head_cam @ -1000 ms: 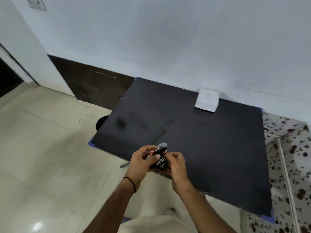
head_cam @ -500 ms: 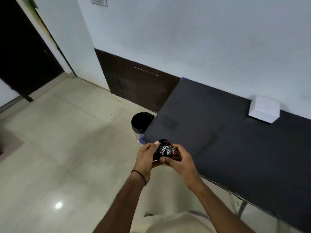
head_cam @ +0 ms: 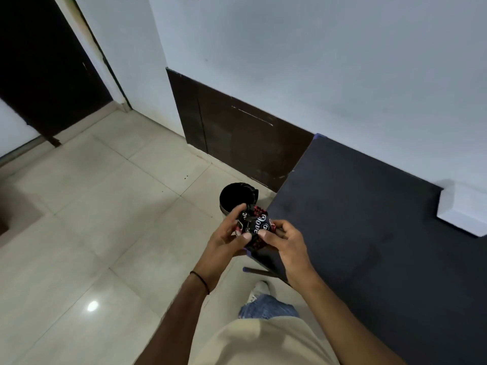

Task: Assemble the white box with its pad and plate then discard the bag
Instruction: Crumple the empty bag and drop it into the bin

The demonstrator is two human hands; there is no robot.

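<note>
Bag point(head_cam: 254, 227): crumpled, pinched between left hand point(head_cam: 224, 243) and right hand point(head_cam: 286, 242).
Bin point(head_cam: 237, 197): on floor, dark inside, contents untellable.
White box point(head_cam: 463, 209): closed, on counter point(head_cam: 369, 233).

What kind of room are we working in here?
Probably a plain room at home: tiled floor, a dark doorway, a black table against the wall, and a small black bin beside it.

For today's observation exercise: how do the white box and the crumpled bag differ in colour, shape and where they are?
The white box is plain white; the bag is black with red and white print. The box is a crisp rectangular block; the bag is scrunched into a ball. The box rests on the black table by the wall; the bag is pinched between the left hand and right hand.
</note>
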